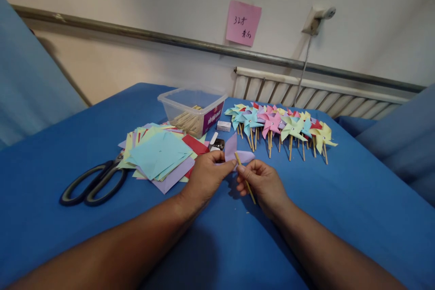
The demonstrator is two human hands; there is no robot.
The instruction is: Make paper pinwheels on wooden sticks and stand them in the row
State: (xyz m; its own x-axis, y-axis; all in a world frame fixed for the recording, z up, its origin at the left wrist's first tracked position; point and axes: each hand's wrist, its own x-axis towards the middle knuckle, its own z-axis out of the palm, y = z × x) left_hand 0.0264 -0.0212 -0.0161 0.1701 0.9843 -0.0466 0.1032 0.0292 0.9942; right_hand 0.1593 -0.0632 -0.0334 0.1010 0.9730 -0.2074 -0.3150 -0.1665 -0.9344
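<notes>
My left hand [207, 176] is closed in a pinch on a lilac paper pinwheel [235, 150] held just above the blue cloth. Beside it, my right hand [261, 183] grips a thin wooden stick [245, 178], whose upper end touches the back of the pinwheel. The two hands meet at the middle of the table. A row of finished pinwheels [282, 127] in several colours lies on sticks just beyond my right hand.
A stack of coloured paper squares [159, 156] lies left of my hands, with black scissors [93, 183] further left. A clear plastic box [192, 111] of sticks stands behind, with a small white box [223, 125] beside it. The blue-covered table [340, 199] meets a wall with a radiator [316, 93].
</notes>
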